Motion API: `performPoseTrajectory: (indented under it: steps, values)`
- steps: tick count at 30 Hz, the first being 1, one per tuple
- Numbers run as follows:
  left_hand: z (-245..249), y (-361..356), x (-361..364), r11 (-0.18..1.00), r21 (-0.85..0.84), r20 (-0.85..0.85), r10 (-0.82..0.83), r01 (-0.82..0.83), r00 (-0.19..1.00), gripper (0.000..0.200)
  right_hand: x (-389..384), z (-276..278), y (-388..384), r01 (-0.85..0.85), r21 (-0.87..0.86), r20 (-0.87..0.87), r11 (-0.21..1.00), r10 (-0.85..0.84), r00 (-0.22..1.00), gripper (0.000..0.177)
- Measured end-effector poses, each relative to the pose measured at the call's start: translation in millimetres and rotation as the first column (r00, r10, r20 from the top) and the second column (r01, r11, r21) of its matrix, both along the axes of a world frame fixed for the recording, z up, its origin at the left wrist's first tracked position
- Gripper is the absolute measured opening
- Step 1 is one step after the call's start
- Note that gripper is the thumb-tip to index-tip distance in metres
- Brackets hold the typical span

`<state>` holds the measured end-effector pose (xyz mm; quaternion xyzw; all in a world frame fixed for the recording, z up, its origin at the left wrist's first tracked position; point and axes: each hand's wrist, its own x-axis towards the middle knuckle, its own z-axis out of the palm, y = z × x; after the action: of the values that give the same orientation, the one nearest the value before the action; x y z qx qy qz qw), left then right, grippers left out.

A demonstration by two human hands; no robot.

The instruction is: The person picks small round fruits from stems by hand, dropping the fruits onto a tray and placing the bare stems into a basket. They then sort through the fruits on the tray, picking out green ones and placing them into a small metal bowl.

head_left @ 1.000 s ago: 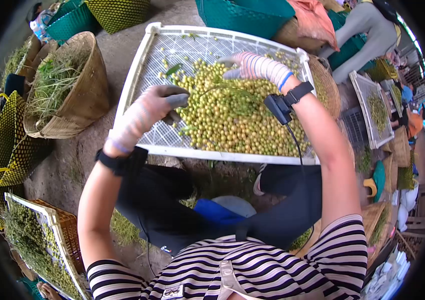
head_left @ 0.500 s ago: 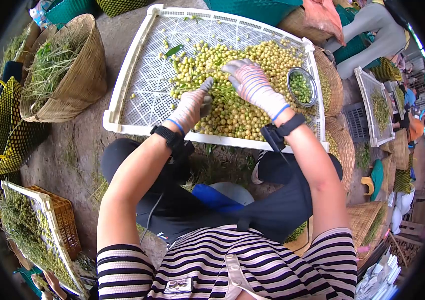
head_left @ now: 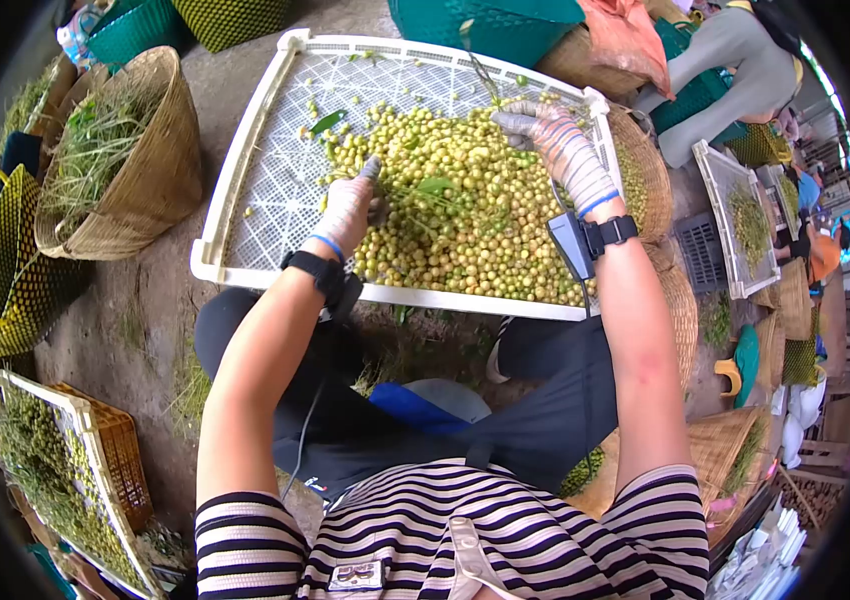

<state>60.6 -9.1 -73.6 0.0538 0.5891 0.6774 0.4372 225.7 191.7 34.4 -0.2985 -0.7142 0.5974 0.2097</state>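
A white mesh tray in front of me carries a heap of small round yellow-green fruits. My left hand, in a striped glove with grey fingertips, is low over the heap's left side. Its fingers are curled beside blurred green stems, which it appears to grip. My right hand, gloved alike, is raised over the heap's far right part. Its fingers pinch a thin stem sprig that points away toward the tray's far edge. The glass bowl of green fruits is largely hidden behind this hand.
Left of the tray stands a wicker basket of cut stems. Another loaded tray leans at lower left on an orange crate. Teal baskets stand beyond the tray. A person in grey bends at far right.
My right hand has moved right and away from the left one, now with a sprig in its fingers. My left hand has shifted slightly left. The view has moved a little.
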Motion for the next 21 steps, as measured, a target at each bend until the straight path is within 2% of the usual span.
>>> performPoseTrajectory:
  steps: [1, 2, 3, 4, 5, 6, 7, 8, 9, 11, 12, 13, 15, 16, 18, 21]
  values:
    - [21, -8, 4, 0.992, -0.068, -0.067, -0.108, 0.103, 0.992, 0.039, 5, 0, 4, 0.011, 0.004, -0.006, 1.000, -0.011, 1.000, 0.025]
    - [35, -8, 4, 0.946, -0.234, -0.190, -0.269, 0.223, 0.944, 0.047, 11, -2, 8, -0.086, -0.099, -0.058, 0.991, 0.080, 0.995, 0.025]
    - [39, -7, -3, 0.792, -0.528, -0.369, -0.540, 0.308, 0.756, 0.052, 16, -5, 12, -0.187, -0.197, -0.120, 0.962, 0.165, 0.979, 0.025]
    - [60, -10, -2, 0.629, -0.746, -0.450, -0.717, 0.218, 0.532, 0.054, 26, -1, 6, -0.298, -0.254, -0.218, 0.920, 0.246, 0.945, 0.026]
    - [80, -14, -1, 0.455, -0.890, -0.427, -0.862, 0.044, 0.273, 0.056, 29, -1, 2, -0.291, -0.256, -0.224, 0.922, 0.236, 0.946, 0.026]
    - [70, -19, -11, 0.609, -0.786, -0.618, -0.776, -0.107, 0.126, 0.059, 28, -4, -4, -0.276, -0.300, -0.238, 0.913, 0.209, 0.948, 0.019]
    - [83, -15, -11, 0.630, -0.777, -0.615, -0.755, -0.009, 0.229, 0.054, 26, -6, -14, -0.267, -0.346, -0.250, 0.900, 0.185, 0.950, 0.016]
    - [86, -13, -6, 0.820, -0.557, -0.724, -0.558, 0.134, 0.406, 0.053, 29, 8, -36, -0.316, -0.333, -0.305, 0.889, 0.216, 0.928, 0.016]
    - [90, -10, 1, 0.941, -0.265, -0.733, -0.338, 0.209, 0.591, 0.056, 27, 3, -43, -0.320, -0.336, -0.311, 0.886, 0.216, 0.925, 0.016]
    - [98, 2, 19, 0.948, 0.042, -0.665, -0.208, 0.314, 0.717, 0.068, 21, -7, -52, -0.201, -0.351, -0.115, 0.915, 0.170, 0.979, 0.017]
    - [103, 4, 26, 0.938, 0.091, -0.578, -0.223, 0.334, 0.785, 0.073, 20, -12, -56, -0.232, -0.331, -0.118, 0.915, 0.203, 0.972, 0.018]
    - [101, 10, 32, 0.944, 0.116, -0.570, -0.191, 0.309, 0.799, 0.063, 20, -11, -63, -0.177, -0.320, -0.025, 0.931, 0.178, 0.984, 0.020]
    - [97, 16, 40, 0.911, 0.227, -0.437, -0.221, 0.345, 0.872, 0.038, 21, -16, -75, -0.131, -0.281, 0.003, 0.951, 0.137, 0.991, 0.024]
    - [94, 18, 40, 0.909, 0.223, -0.438, -0.229, 0.352, 0.869, 0.038, 24, -21, -76, -0.124, -0.284, 0.000, 0.951, 0.130, 0.992, 0.024]
    - [88, 26, 38, 0.907, 0.116, -0.470, -0.309, 0.405, 0.827, 0.022, 32, -28, -72, -0.202, -0.217, 0.009, 0.955, 0.208, 0.978, 0.028]
    - [90, 29, 42, 0.904, 0.206, -0.368, -0.283, 0.374, 0.886, 0.016, 49, -21, -51, -0.202, -0.275, -0.077, 0.940, 0.187, 0.979, 0.031]
